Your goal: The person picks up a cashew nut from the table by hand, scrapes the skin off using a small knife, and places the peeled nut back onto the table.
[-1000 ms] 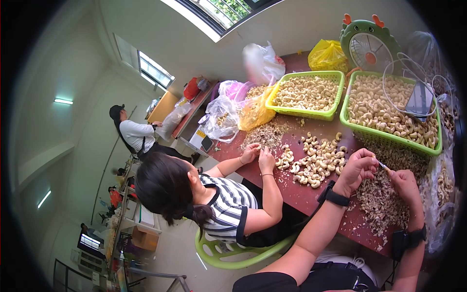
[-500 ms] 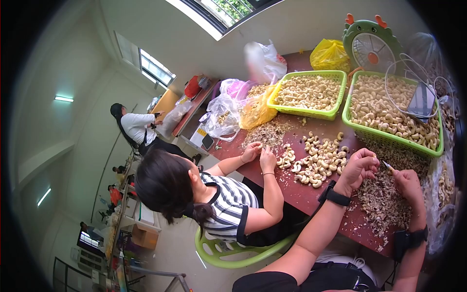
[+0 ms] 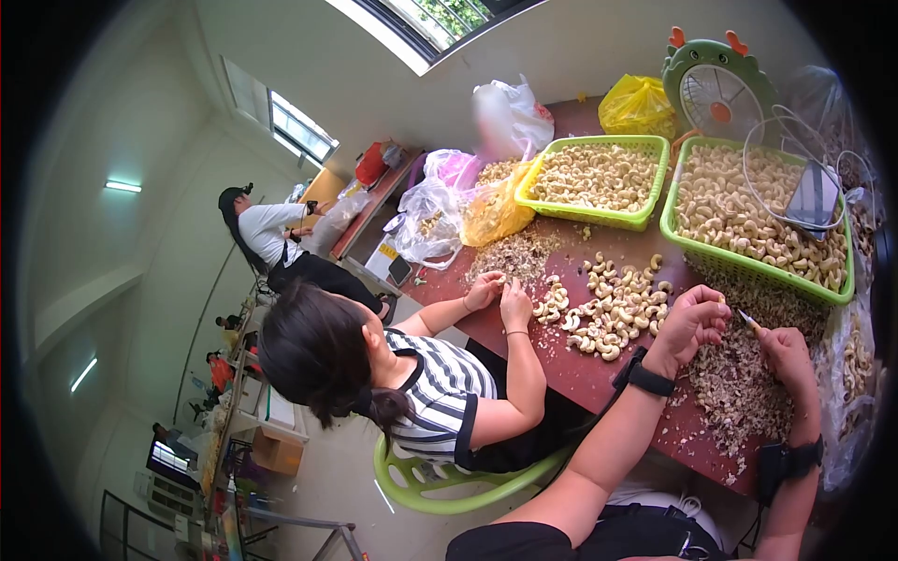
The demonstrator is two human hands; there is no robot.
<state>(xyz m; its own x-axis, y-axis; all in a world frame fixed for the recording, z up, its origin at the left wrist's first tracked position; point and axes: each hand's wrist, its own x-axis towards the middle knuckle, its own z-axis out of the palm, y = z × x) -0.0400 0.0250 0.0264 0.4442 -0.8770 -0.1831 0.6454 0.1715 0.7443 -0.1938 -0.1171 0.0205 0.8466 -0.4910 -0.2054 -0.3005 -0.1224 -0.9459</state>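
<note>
My left hand [image 3: 694, 324] is closed in a pinch on a small pale cashew nut, mostly hidden by the fingertips. In my right hand [image 3: 788, 357] is a small knife [image 3: 750, 321] with a light handle, its tip pointing at the left fingers. Both hands are above a heap of brown skins and crumbs [image 3: 739, 383] on the dark red table [image 3: 552, 360]. To the left of my left hand lies a loose pile of pale cashews [image 3: 613, 309].
Behind the hands stand two green baskets of cashews, one large [image 3: 760, 260] with a phone [image 3: 812, 198] on top, one smaller [image 3: 585, 217]. A green fan [image 3: 718, 89] stands at the back. At left a co-worker in stripes [image 3: 440, 388] handles nuts; another person [image 3: 271, 234] stands farther off.
My hands and the knife hold almost the same position. The standing person in the background has raised their head and straightened a little. The seated co-worker has barely moved.
</note>
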